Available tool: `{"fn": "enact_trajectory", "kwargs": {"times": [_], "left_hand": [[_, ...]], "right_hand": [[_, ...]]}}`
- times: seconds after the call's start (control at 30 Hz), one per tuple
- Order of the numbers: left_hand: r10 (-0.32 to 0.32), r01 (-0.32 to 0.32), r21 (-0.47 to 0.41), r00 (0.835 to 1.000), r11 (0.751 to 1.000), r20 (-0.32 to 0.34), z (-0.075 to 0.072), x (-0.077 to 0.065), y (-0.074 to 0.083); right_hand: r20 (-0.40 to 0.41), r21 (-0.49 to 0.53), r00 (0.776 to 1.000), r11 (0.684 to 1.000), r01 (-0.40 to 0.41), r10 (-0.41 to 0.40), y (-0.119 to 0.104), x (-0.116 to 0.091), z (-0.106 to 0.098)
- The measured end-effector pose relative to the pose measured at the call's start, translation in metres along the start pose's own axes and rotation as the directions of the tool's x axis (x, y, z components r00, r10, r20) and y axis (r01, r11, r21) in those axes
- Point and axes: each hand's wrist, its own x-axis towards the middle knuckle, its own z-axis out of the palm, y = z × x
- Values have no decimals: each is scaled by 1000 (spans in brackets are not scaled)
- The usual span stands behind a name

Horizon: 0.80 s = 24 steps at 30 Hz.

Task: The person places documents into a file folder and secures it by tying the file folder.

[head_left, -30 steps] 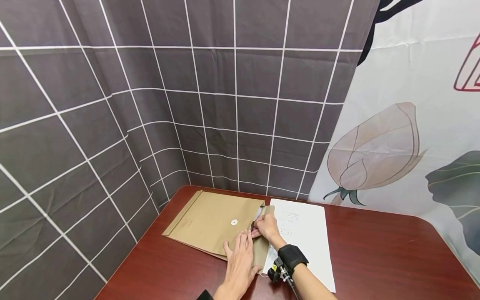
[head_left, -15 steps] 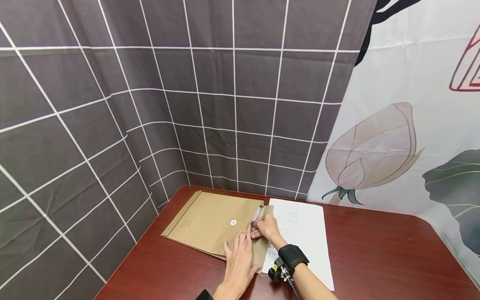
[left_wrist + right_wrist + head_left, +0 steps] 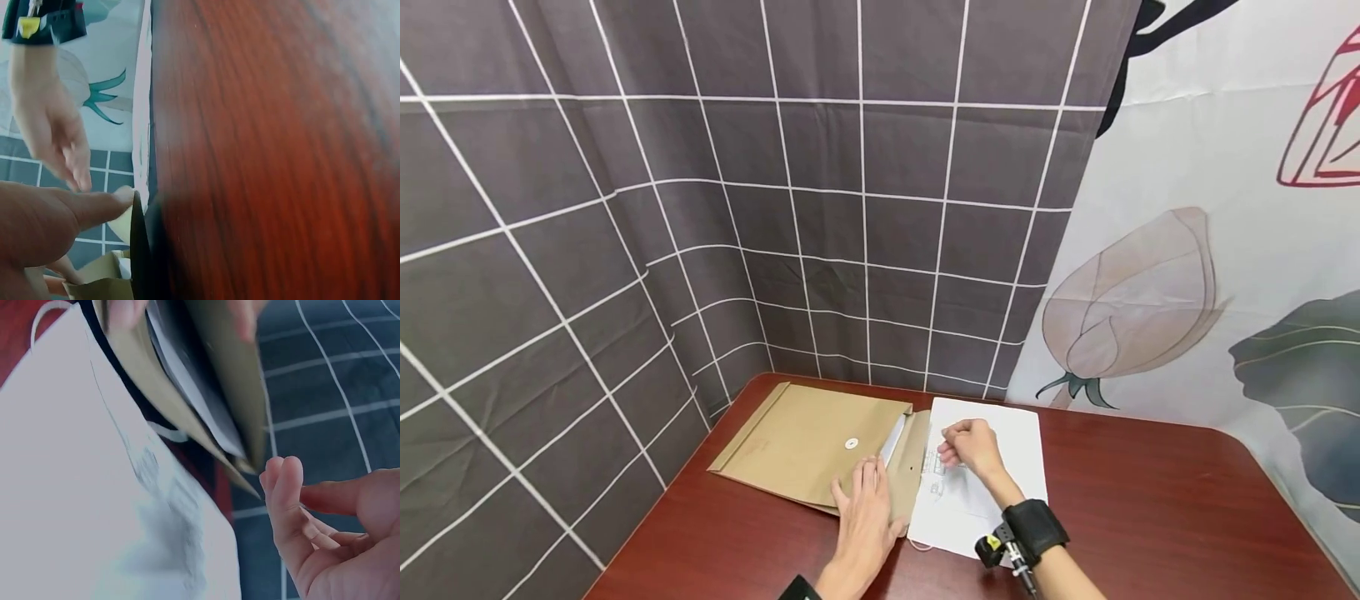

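Observation:
A brown kraft document envelope [image 3: 808, 437] lies on the table with its flap [image 3: 904, 479] folded out to the right. White paper [image 3: 892, 437] shows inside its mouth, also between the parted edges in the right wrist view. My left hand [image 3: 862, 508] rests on the envelope at the mouth, fingers extended, thumb toward the flap. In the left wrist view that thumb [image 3: 100, 209] reaches the flap's edge. Over the printed white sheet [image 3: 951, 521], right of the flap, hovers my right hand [image 3: 973, 450]. Its fingers [image 3: 287, 494] are loosely bent near the thumb, nothing visible between them.
The red-brown wooden table [image 3: 1127, 500] backs onto a grey grid-patterned cloth [image 3: 820, 208] and a white cloth with a flower print [image 3: 1127, 300]. A string loop [image 3: 919, 546] lies by the flap's near corner. A white button [image 3: 852, 443] sits on the envelope.
My right hand has left the envelope's mouth and moved right, over the printed sheet. The mouth and the paper inside now show more. My left hand stays on the envelope.

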Motion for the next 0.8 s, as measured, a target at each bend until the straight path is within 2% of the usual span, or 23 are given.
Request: {"fn": "enact_trajectory", "kwargs": {"times": [0.23, 0.43, 0.63, 0.8], "left_hand": [[-7, 7, 13, 1000, 1000, -17, 3, -2, 1], [-5, 5, 1, 1000, 1000, -25, 3, -3, 5], [9, -13, -83, 999, 996, -50, 2, 2, 11], [19, -33, -176, 996, 984, -83, 3, 15, 21]], "right_hand": [[-81, -94, 997, 995, -21, 14, 2, -6, -51], [-133, -176, 991, 983, -45, 21, 8, -16, -83], [-180, -259, 983, 964, -63, 16, 18, -23, -107], [-193, -377, 981, 922, -82, 8, 22, -30, -123]]}}
